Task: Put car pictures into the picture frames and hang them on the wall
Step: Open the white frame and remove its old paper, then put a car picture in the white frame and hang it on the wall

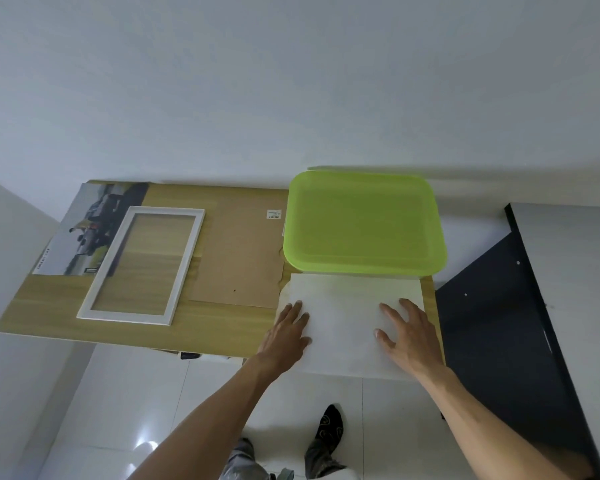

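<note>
Head view looks down on a white sheet [347,313] lying at the lower centre of the frame, its near edge hanging past the front of the tabletop [49,306] and its far edge touching or slipping under a green tray [362,220]. No print shows on the sheet; whether it is a car picture turned face down or a plain backing sheet cannot be told. The left hand [288,332] rests flat on its left edge with fingers straight, gripping nothing. The right hand [407,332] lies spread on its right side, also released, fingers pressing lightly on the paper.

The step in hand looks like taking up or sliding this sheet. To do it well, both hands should draw it toward the overhanging edge, then pinch it from below at both sides so it does not crease. Pulling evenly matters, since the tray may pin the far edge.

Left of the sheet lies a brown backing board [236,258], and further left the white picture frame [142,265], open, with the tabletop showing through it. One car picture [84,230] lies face up at the upper left, partly under the frame's corner. A dark panel [499,323] stands at the right, just beside the tabletop. Nothing hangs on the wall [291,81] yet.
</note>
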`<action>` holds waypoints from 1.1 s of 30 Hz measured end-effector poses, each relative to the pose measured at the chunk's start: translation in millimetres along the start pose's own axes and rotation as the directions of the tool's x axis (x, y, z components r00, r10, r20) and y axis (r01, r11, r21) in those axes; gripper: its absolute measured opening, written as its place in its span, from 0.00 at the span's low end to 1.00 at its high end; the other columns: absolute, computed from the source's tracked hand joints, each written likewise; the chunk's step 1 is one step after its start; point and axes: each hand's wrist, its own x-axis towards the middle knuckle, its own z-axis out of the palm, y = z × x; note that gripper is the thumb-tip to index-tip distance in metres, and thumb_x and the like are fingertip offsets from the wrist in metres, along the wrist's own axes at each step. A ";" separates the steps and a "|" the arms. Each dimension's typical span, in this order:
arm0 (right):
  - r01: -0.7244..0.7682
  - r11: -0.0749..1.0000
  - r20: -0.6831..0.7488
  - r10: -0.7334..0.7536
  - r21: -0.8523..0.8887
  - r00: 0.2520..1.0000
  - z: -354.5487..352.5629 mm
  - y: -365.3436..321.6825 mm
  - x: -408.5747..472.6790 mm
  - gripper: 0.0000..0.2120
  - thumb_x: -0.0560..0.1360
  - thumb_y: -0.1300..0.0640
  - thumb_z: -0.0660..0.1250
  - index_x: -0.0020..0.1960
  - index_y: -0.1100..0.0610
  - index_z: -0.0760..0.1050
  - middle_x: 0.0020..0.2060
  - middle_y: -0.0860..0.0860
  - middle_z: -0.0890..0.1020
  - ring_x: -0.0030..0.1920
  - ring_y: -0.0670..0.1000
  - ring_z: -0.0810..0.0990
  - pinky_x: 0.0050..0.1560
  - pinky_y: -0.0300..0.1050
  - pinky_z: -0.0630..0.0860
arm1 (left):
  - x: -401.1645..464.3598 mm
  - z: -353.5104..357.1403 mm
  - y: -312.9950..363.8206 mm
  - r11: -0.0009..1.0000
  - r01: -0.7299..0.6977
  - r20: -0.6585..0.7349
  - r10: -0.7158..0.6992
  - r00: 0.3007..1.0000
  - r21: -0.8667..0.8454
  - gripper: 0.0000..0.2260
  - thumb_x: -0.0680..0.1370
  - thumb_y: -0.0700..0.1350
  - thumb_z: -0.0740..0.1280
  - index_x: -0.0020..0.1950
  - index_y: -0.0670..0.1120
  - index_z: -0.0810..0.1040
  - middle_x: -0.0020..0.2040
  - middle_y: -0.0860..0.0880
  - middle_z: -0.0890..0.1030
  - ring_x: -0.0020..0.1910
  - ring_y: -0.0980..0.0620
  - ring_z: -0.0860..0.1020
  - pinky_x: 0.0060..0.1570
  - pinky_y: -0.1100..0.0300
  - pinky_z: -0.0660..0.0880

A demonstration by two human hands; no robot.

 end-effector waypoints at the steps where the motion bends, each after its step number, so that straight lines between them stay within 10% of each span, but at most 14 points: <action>1: 0.002 1.000 -0.005 -0.002 -0.001 1.000 0.4 -0.2 -0.5 0.28 0.77 0.41 0.63 0.75 0.45 0.65 0.75 0.56 0.62 0.75 0.57 0.62 0.69 0.53 0.67 | 0.5 0.5 -0.7 1.000 -0.004 -0.003 0.004 1.000 -0.001 0.26 0.82 0.49 0.61 0.78 0.46 0.58 0.81 0.50 0.47 0.79 0.50 0.46 0.71 0.50 0.63; 16: 0.268 0.963 -0.283 -0.245 0.042 0.927 8.2 -46.6 11.4 0.24 0.75 0.50 0.69 0.68 0.59 0.73 0.63 0.59 0.77 0.62 0.60 0.76 0.60 0.55 0.75 | -7.3 -35.0 -16.6 0.997 -0.039 -0.247 0.020 0.969 -0.073 0.24 0.81 0.49 0.63 0.74 0.42 0.65 0.73 0.45 0.67 0.74 0.46 0.62 0.66 0.52 0.67; 33: 0.447 0.884 -0.282 -0.398 0.137 0.873 24.5 -313.0 81.4 0.23 0.76 0.44 0.63 0.65 0.57 0.74 0.55 0.55 0.78 0.53 0.56 0.79 0.54 0.52 0.78 | -20.8 -144.2 -213.9 0.998 0.036 -0.332 -0.050 0.942 -0.046 0.21 0.82 0.51 0.61 0.73 0.46 0.67 0.72 0.48 0.69 0.72 0.48 0.65 0.65 0.53 0.68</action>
